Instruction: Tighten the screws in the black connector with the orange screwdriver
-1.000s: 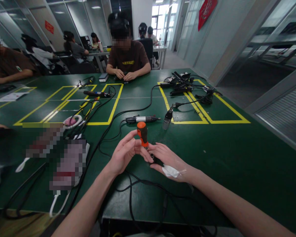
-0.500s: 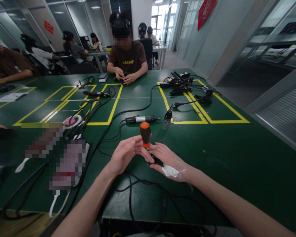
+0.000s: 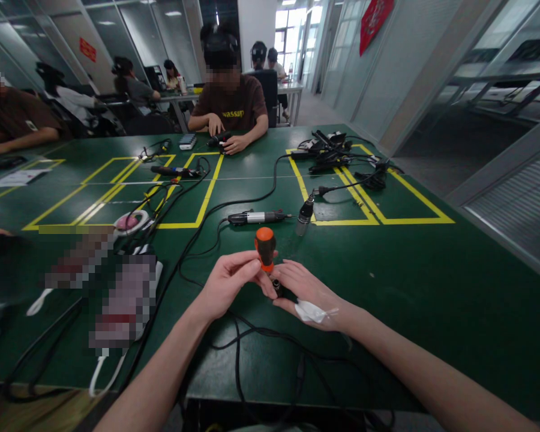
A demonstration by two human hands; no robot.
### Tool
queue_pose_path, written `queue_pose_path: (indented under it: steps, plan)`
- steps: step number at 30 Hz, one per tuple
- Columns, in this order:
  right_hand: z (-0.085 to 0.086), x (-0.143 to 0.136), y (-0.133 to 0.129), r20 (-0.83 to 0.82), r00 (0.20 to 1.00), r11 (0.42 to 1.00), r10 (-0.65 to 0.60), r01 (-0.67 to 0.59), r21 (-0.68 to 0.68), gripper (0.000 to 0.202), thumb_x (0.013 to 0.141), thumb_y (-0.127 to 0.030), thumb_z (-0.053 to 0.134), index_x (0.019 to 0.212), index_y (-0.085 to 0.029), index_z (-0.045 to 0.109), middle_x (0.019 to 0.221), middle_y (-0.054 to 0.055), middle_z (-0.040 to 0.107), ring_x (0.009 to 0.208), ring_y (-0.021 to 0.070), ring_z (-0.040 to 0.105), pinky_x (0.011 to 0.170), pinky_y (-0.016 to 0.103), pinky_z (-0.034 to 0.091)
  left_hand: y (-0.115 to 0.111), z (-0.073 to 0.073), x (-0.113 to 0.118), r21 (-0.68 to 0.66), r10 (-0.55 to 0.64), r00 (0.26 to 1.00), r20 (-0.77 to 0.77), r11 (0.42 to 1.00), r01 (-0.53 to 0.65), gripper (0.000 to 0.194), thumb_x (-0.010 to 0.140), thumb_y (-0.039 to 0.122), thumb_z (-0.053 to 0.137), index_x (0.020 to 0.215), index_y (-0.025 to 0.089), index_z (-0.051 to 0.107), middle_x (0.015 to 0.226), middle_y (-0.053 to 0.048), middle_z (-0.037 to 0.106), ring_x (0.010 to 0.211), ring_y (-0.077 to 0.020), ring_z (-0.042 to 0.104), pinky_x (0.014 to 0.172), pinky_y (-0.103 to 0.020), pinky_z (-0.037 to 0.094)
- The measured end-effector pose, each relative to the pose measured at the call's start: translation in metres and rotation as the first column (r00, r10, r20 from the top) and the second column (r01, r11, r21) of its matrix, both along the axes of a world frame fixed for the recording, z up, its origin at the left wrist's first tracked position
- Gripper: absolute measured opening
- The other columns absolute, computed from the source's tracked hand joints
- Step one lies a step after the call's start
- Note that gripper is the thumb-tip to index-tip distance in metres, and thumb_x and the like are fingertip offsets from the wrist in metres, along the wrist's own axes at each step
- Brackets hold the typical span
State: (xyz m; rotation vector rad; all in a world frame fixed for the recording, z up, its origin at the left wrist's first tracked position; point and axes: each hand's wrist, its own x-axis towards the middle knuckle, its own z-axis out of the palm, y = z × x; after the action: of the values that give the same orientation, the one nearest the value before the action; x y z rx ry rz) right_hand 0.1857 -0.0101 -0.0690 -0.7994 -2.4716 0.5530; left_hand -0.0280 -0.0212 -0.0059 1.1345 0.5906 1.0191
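A screwdriver (image 3: 265,246) with a black and orange handle stands nearly upright at the middle, handle up. My left hand (image 3: 236,276) pinches it low on the handle between thumb and fingers. The screwdriver's tip is hidden by my fingers. My right hand (image 3: 303,288), with a white patch taped near the wrist, is closed around a small dark part with a round metal end (image 3: 276,285), mostly covered by the fingers. Beyond my hands lie a black and silver electric screwdriver (image 3: 258,218) and a dark tool body with a clear end (image 3: 305,217).
Black cables (image 3: 261,330) run under and left of my hands. Two blurred phone-like devices (image 3: 123,300) with white cords lie at the left, near a tape roll (image 3: 132,222). A pile of black tools (image 3: 328,150) sits far right. Opposite, a person (image 3: 234,108) handles a dark tool.
My left thumb and fingers have closed onto the screwdriver, and its handle has dropped slightly. My right hand stays almost in place. The person opposite has shifted a hand, showing more of their dark tool.
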Motion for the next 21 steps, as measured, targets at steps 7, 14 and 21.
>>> queue_pose_path:
  steps: [7, 14, 21]
  plan:
    - [-0.0037, -0.0002, -0.0006, 0.001, 1.0, 1.0, -0.004, 0.004, 0.001, 0.028, 0.094, -0.023, 0.066, 0.121, -0.02, 0.06, 0.125, 0.013, 0.071, 0.125, 0.028, 0.063, 0.117, 0.059, 0.04, 0.0015, 0.0009, 0.0002, 0.003, -0.016, 0.994, 0.112, 1.0, 0.016, 0.029, 0.089, 0.037, 0.076, 0.105, 0.018, 0.062, 0.085, -0.005, 0.077, 0.062, -0.0186, 0.075, 0.064, -0.029, 0.058]
    - [-0.0049, -0.0009, -0.0003, 0.0, 1.0, 0.999, -0.023, 0.023, 0.022, 0.029, 0.094, -0.025, 0.066, 0.122, -0.022, 0.06, 0.124, 0.013, 0.071, 0.124, 0.0281, 0.063, 0.117, 0.058, 0.04, 0.0003, 0.0028, 0.0006, -0.012, 0.008, 1.0, 0.014, 1.0, -0.008, 0.032, 0.091, 0.041, 0.072, 0.1, 0.01, 0.072, 0.074, -0.007, 0.075, 0.059, -0.0176, 0.072, 0.066, -0.031, 0.057]
    - [-0.0066, -0.0011, -0.0002, -0.014, 1.0, 1.0, -0.026, 0.026, 0.008, 0.029, 0.094, -0.024, 0.067, 0.122, -0.02, 0.059, 0.125, 0.012, 0.071, 0.123, 0.0271, 0.064, 0.117, 0.057, 0.04, 0.0003, 0.0018, 0.0008, 0.002, -0.028, 0.992, 0.122, 1.0, 0.028, 0.033, 0.088, 0.039, 0.076, 0.109, 0.018, 0.061, 0.081, -0.005, 0.078, 0.061, -0.0201, 0.075, 0.064, -0.03, 0.058]
